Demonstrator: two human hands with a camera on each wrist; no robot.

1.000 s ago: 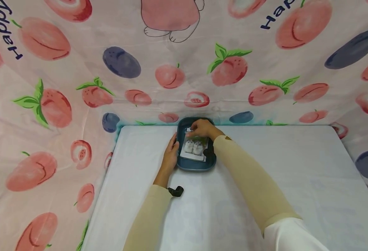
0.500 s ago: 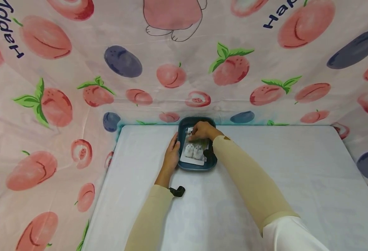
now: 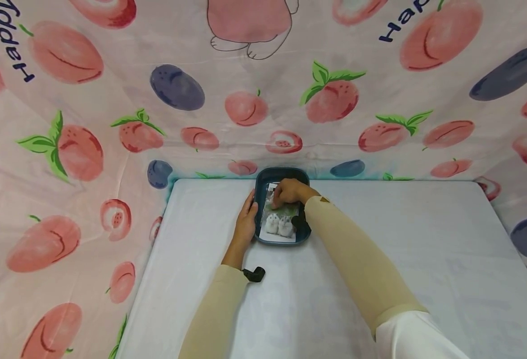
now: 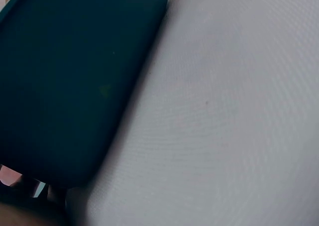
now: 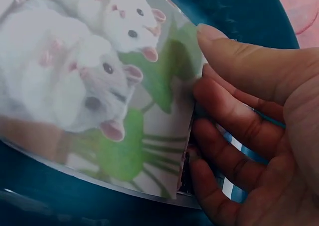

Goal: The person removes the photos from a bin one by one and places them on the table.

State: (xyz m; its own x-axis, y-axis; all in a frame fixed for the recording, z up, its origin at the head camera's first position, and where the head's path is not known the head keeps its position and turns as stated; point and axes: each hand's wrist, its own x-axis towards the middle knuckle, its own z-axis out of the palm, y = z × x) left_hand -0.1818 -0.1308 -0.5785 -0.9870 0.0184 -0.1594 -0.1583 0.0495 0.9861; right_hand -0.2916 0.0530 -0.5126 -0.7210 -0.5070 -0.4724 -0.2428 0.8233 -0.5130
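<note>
One hamster-picture card (image 3: 279,225), inside the blue tray (image 3: 272,174) at the table's (image 3: 447,239) far edge; card edge pinched in the right hand's (image 3: 292,192) fingers (image 5: 229,105). Left hand (image 3: 245,223) grips tray side. Grasp apparently done; release not yet.

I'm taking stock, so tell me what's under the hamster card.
A sliver of another printed card shows beneath the hamster card in the teal tray; the rest is covered.

"Happy" (image 3: 12,47) lettered sideways on fruit-printed cloth (image 3: 124,75) at left, cropped "Hap" (image 3: 402,22) upper right
</note>
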